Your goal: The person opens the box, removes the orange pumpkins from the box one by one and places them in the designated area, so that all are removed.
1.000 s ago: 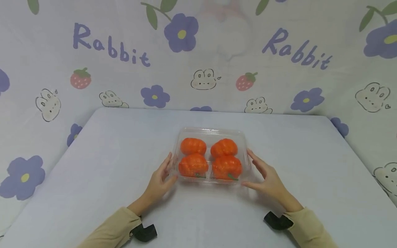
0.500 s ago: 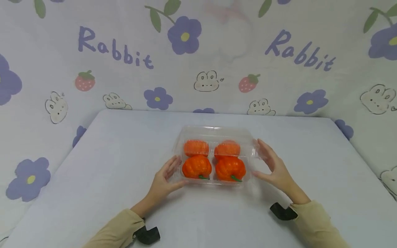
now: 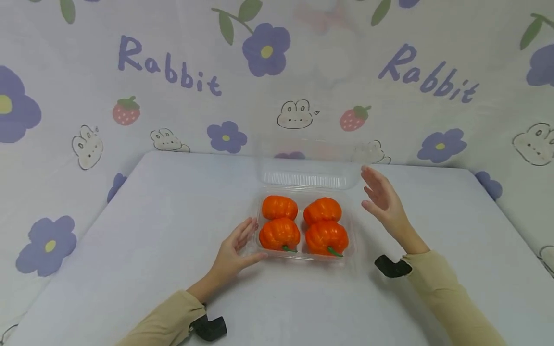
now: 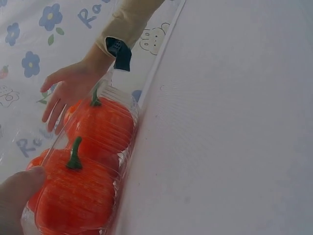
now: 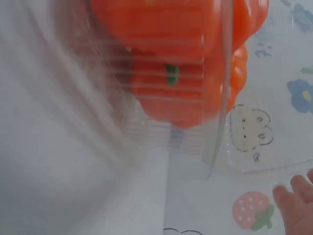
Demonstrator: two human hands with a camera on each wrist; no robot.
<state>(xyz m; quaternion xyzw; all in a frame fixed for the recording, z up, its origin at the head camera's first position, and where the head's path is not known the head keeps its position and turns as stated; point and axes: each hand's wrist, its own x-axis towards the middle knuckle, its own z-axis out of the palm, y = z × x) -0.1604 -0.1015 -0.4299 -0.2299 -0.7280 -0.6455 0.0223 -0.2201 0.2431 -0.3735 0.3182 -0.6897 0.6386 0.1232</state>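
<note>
1. The box (image 3: 303,256), clear plastic, sits on the table (image 3: 195,202) near its middle, between the two hands. Its lid (image 3: 308,168) stands up at the far side, joined along the far edge as far as can be seen.
2. Four orange pumpkins lie inside in two rows: far left (image 3: 279,208), far right (image 3: 322,211), near left (image 3: 279,234) and near right (image 3: 326,238). Green stems show on the near pair, pointing toward the near side.
3. The left hand (image 3: 235,250) is spread around the near left corner of the box, fingers along the left side and thumb at the near rim. In the left wrist view the thumb (image 4: 34,176) appears to touch the plastic; how firmly cannot be told.
4. The right hand (image 3: 387,204) is raised off the table to the right of the lid, its fingers loosely extended and apart, pinching nothing visible. Its fingertips are just beside the lid's right edge; whether they touch it cannot be told.
5. The step in hand looks to be turning the lid back, with the left hand steadying the box. All four pumpkins remain inside.
6. The next move would probably call for the left hand to keep the box steady while the lid settles back, leaving the pumpkins reachable from above.
</note>
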